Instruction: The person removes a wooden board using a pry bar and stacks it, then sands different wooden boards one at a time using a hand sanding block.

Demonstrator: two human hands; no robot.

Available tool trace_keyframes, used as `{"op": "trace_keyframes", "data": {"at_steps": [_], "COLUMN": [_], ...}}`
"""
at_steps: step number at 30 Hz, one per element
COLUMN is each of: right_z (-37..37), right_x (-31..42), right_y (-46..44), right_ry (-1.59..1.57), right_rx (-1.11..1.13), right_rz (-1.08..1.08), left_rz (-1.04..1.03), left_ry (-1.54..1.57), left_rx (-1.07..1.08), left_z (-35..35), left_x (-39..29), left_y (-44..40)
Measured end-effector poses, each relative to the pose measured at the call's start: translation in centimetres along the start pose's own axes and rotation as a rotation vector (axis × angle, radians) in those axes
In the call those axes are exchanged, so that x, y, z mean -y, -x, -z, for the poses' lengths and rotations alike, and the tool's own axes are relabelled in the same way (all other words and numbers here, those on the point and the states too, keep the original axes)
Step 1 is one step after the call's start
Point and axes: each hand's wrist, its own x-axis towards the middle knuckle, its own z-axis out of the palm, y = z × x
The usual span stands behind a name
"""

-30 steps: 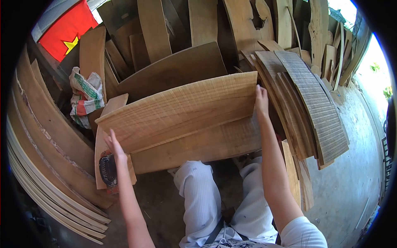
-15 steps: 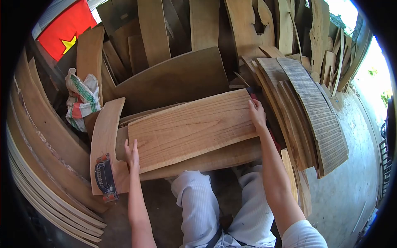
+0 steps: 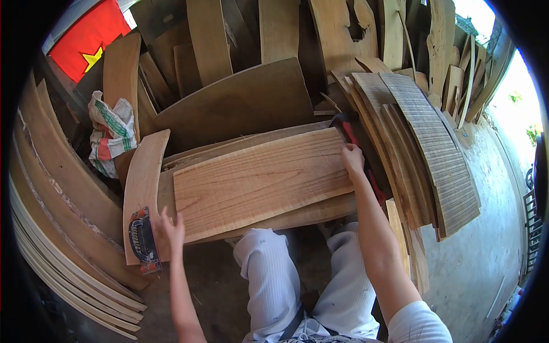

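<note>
Open air is lying over the face of the flat board (image 3: pixel 257 186), offering a path between the left hand (image 3: pixel 173 228) and the right hand (image 3: pixel 352 158). On the left, the sanding block (image 3: pixel 144 240) is sitting just beside the left hand, narrowing the way there. On the right, the red-and-black tool (image 3: pixel 376 188) and the stack of planks (image 3: pixel 426 151) are crowding the right hand. On the far side, a dark panel (image 3: pixel 240 94) is rising like a wall. On the near side, the person's knees (image 3: pixel 266 251) are obstructing the edge, with a gap opening between them.
</note>
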Motion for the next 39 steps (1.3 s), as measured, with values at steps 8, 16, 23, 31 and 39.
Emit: {"op": "trace_keyframes", "data": {"at_steps": [8,16,23,31,39], "right_z": [0.6,0.1,-0.7,-0.8,-1.1], "right_x": [1.1,0.2,-1.2,-1.3,1.3], "right_y": [0.7,0.5,-0.1,-0.7,1.5], "right_ry": [0.102,0.112,0.156,0.148,0.280], "right_rx": [-0.001,-0.040,-0.078,-0.056,-0.011], "right_rz": [0.041,0.040,0.112,0.104,-0.061], "left_rz": [0.408,0.240,0.247,0.299,0.195], "left_ry": [-0.263,-0.026,0.455,0.422,0.662], "left_rx": [0.069,-0.216,-0.007,-0.086,0.047], "left_z": [10.2,7.6,3.8,-2.8,-5.5], "left_x": [8.8,8.7,-1.4,-4.5,-9.9], "left_y": [-1.2,-1.2,-3.9,-4.7,-3.5]}}
